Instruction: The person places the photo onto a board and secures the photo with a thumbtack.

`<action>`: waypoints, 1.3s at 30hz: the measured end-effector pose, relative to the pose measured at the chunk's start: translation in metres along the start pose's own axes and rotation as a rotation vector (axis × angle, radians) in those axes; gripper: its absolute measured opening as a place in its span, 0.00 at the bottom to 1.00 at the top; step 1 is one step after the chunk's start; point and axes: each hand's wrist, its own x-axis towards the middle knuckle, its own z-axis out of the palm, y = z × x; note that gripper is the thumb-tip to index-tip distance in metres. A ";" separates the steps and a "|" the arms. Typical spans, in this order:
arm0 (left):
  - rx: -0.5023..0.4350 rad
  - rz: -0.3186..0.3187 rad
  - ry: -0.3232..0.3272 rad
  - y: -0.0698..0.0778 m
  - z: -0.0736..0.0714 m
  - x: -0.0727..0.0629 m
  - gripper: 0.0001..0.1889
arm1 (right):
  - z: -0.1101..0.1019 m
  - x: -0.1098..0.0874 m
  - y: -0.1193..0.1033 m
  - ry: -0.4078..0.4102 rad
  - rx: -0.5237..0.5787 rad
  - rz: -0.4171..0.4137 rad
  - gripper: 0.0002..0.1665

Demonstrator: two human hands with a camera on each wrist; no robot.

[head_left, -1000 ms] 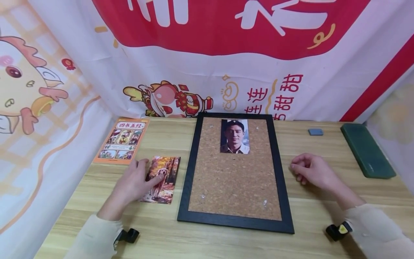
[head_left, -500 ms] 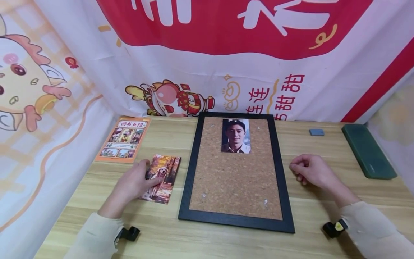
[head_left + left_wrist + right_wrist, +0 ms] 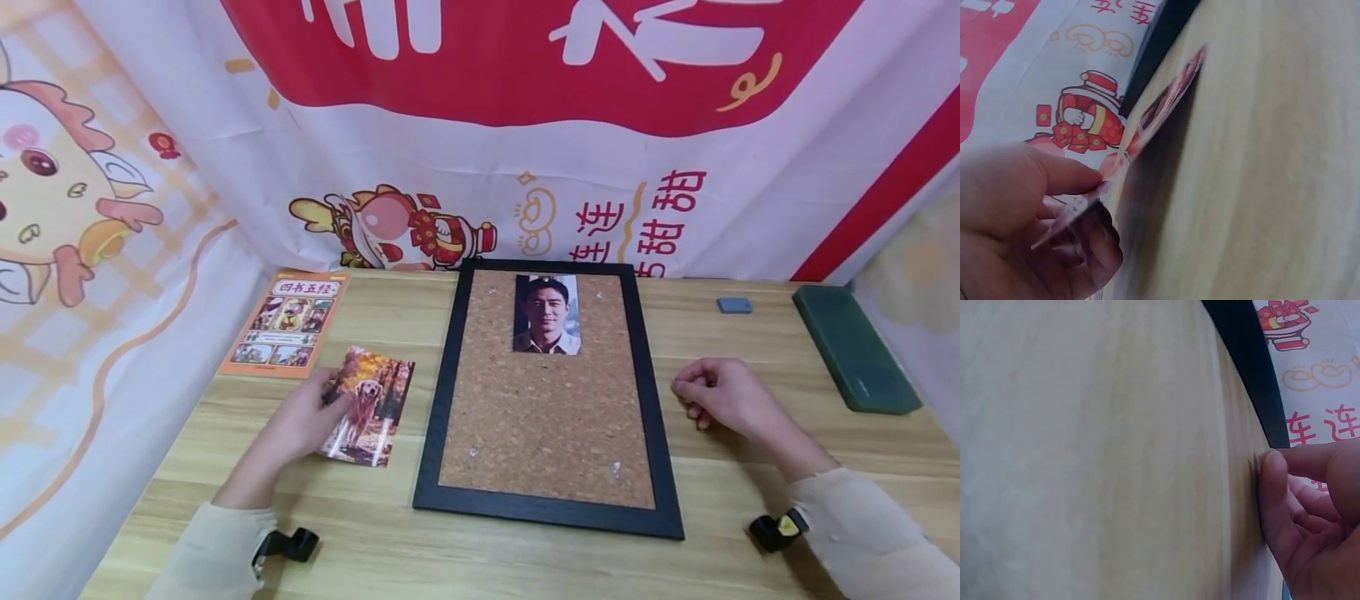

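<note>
My left hand [image 3: 303, 421] pinches a photo of a golden retriever among autumn leaves [image 3: 371, 408] by its left edge. In the left wrist view, the thumb lies on top of the photo [image 3: 1163, 109] and the fingers are beneath; it slants above the table with a shadow under it. Beside it lies a black-framed cork board [image 3: 547, 425], with a portrait photo [image 3: 546, 317] at its top centre and clear pushpins [image 3: 616, 469] near its corners. Right of the board, my right hand [image 3: 723, 396] rests by the table, fingers loosely curled, no object visible in it.
An orange comic-style booklet [image 3: 288, 325] lies at the table's back left. Toward the back right are a small blue block [image 3: 733, 306] and a long dark green case [image 3: 855, 350]. Printed cloth hangings [image 3: 480, 158] stand behind and at the sides of the wooden table [image 3: 525, 562].
The left thumb has shifted from the dog photo's middle to its left edge. The photo has come up off the table, slightly left and away from me. My right hand stays put.
</note>
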 end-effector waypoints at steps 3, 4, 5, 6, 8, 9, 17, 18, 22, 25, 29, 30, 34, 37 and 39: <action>-0.109 -0.006 -0.011 0.000 -0.003 0.000 0.33 | -0.001 -0.002 -0.001 -0.012 0.007 0.006 0.17; -0.138 -0.011 -0.012 0.001 -0.005 -0.001 0.33 | -0.001 -0.002 -0.001 -0.013 0.008 0.008 0.18; -0.166 -0.016 -0.013 0.001 -0.006 -0.001 0.32 | -0.002 -0.003 -0.001 -0.015 0.011 0.014 0.19; -0.188 -0.019 -0.010 0.002 -0.007 -0.001 0.32 | -0.002 -0.003 -0.001 -0.017 0.014 0.015 0.19; -0.218 -0.020 -0.004 0.004 -0.009 -0.003 0.32 | -0.002 -0.003 -0.001 -0.019 0.017 0.014 0.19; -0.236 -0.018 -0.002 0.005 -0.010 -0.003 0.32 | -0.002 -0.003 -0.001 -0.020 0.021 0.016 0.19; -0.482 0.084 0.027 0.014 -0.014 -0.008 0.37 | -0.003 -0.003 -0.001 -0.025 0.037 0.026 0.13; -0.507 0.099 0.030 0.016 -0.014 -0.008 0.38 | -0.003 -0.003 -0.001 -0.025 0.035 0.028 0.13; -0.556 0.138 0.029 0.025 -0.012 -0.008 0.42 | -0.004 -0.002 -0.001 -0.031 0.022 0.041 0.14; -0.560 0.153 0.027 0.031 -0.010 -0.008 0.43 | -0.007 -0.002 0.000 -0.033 0.002 0.051 0.16; -0.567 0.172 0.028 0.039 -0.006 -0.007 0.42 | -0.010 -0.004 0.001 -0.035 -0.032 0.055 0.17; -0.571 0.177 0.028 0.041 -0.005 -0.007 0.42 | -0.010 -0.004 0.001 -0.037 -0.038 0.054 0.16; -0.588 0.194 0.011 0.048 0.002 -0.005 0.40 | -0.011 -0.005 0.003 -0.044 -0.061 0.046 0.13; -0.591 0.197 -0.006 0.053 0.009 -0.002 0.39 | -0.011 -0.006 0.003 -0.042 -0.064 0.042 0.13; -0.598 0.201 -0.015 0.057 0.013 0.000 0.39 | -0.012 -0.006 0.003 -0.042 -0.064 0.038 0.13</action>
